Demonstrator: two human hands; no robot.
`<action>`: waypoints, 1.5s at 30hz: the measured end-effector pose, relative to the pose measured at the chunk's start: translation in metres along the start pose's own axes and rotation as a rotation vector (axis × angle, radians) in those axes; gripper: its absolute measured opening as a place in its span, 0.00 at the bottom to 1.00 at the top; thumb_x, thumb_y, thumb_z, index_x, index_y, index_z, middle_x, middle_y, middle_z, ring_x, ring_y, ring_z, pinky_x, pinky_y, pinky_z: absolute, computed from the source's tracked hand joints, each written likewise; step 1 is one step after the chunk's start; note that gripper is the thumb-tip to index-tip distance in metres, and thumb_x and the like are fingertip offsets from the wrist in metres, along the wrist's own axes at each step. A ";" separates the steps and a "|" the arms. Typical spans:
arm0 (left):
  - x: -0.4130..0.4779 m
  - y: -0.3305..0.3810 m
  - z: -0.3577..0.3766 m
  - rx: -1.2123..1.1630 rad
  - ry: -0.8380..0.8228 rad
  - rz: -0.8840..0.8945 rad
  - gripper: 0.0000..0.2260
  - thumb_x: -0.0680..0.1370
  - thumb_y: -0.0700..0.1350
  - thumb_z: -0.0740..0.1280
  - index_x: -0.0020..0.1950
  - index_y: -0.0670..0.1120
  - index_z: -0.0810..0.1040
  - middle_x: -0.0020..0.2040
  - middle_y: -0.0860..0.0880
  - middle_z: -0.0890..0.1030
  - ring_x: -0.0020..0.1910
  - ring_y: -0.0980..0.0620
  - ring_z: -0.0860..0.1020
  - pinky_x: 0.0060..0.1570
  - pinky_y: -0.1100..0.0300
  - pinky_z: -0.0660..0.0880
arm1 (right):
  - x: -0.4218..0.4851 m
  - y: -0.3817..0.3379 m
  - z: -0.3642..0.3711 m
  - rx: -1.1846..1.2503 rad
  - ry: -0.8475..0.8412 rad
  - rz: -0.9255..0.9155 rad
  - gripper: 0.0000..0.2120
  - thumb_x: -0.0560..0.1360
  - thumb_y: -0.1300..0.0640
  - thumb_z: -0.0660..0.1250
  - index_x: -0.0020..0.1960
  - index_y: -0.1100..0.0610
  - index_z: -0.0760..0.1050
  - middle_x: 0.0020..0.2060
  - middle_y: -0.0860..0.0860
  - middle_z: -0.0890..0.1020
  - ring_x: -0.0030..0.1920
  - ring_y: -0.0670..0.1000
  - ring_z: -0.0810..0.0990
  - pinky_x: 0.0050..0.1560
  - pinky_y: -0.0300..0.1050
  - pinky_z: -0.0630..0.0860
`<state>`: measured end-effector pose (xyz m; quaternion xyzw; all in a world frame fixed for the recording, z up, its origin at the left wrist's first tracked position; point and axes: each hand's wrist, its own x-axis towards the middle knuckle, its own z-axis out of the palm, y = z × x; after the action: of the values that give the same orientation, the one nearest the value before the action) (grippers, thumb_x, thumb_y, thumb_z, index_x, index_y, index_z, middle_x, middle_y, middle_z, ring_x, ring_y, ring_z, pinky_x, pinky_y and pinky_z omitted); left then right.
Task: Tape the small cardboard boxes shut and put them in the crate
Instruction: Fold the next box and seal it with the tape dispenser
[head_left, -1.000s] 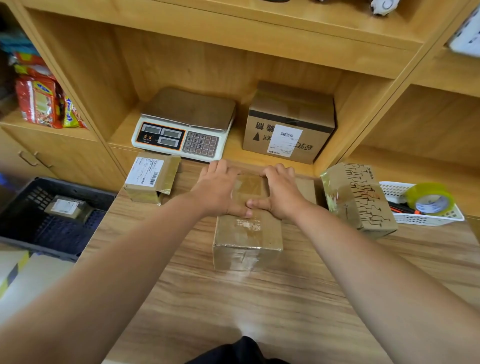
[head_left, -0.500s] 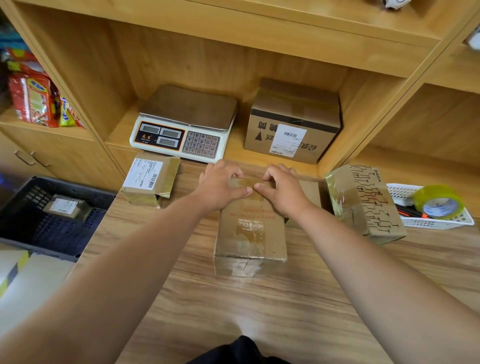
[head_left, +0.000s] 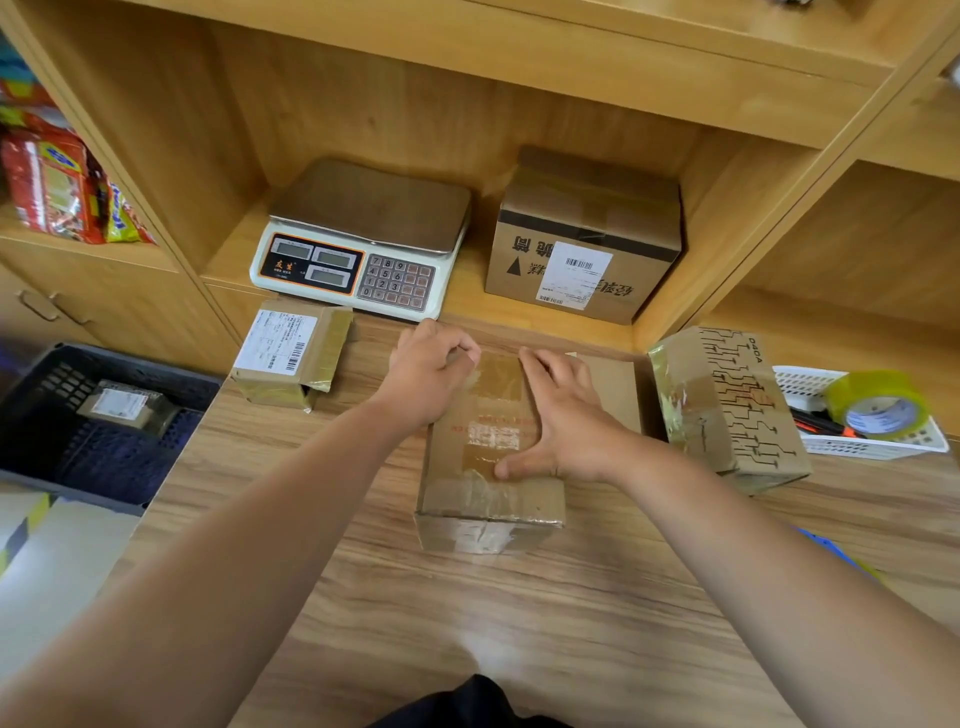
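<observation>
**Box** (head_left: 488, 467): centre of the surface (head_left: 467, 623), top patched with tape.

**Left grip** (head_left: 431, 374): fingers curled, thumb and forefinger pinching at the box's far edge. Whether they hold a flap or a tape end cannot be told. Probably drawing the seam tight.

**Right grip** (head_left: 566, 415): open and flat on the top, thumb spread. Probably pinning the flaps level for sealing.

**Crate** (head_left: 130, 467): left of the surface and lower. One small parcel (head_left: 124, 408) lies inside, with floor showing beside it.

**Labelled box** (head_left: 291, 353): far left of the surface, near the edge above the crate.

**Patterned box** (head_left: 727, 405): just beside the right forearm.

**Tape roll** (head_left: 878, 405): in the basket (head_left: 883, 447), far right. A reach for it must pass over or round the patterned box.

**Room**: the way left to the crate likely runs in front of the labelled box.
</observation>
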<state>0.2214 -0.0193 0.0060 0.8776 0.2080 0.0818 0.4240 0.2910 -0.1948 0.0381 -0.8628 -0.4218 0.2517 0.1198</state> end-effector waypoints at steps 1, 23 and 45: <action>0.001 -0.002 0.001 -0.011 0.019 0.006 0.12 0.80 0.46 0.61 0.39 0.60 0.74 0.45 0.59 0.70 0.56 0.51 0.67 0.62 0.49 0.64 | -0.001 0.000 0.000 -0.044 -0.023 0.009 0.64 0.60 0.30 0.73 0.77 0.54 0.36 0.73 0.42 0.44 0.71 0.45 0.41 0.73 0.48 0.44; 0.000 -0.006 0.003 -0.043 0.083 0.010 0.11 0.81 0.46 0.60 0.50 0.54 0.82 0.48 0.52 0.73 0.56 0.50 0.70 0.59 0.54 0.69 | 0.060 0.003 -0.005 0.218 0.373 0.116 0.22 0.72 0.39 0.68 0.32 0.51 0.61 0.32 0.46 0.70 0.39 0.51 0.69 0.39 0.47 0.62; -0.137 0.013 -0.001 0.522 0.144 0.177 0.28 0.77 0.57 0.51 0.67 0.42 0.75 0.64 0.46 0.77 0.65 0.45 0.73 0.67 0.55 0.62 | -0.033 -0.017 0.030 -0.079 0.507 0.382 0.19 0.81 0.44 0.55 0.36 0.54 0.65 0.33 0.48 0.72 0.38 0.53 0.74 0.30 0.44 0.61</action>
<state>0.1014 -0.0850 0.0211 0.9638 0.1742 0.1242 0.1593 0.2460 -0.2103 0.0309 -0.9656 -0.2182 0.0303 0.1382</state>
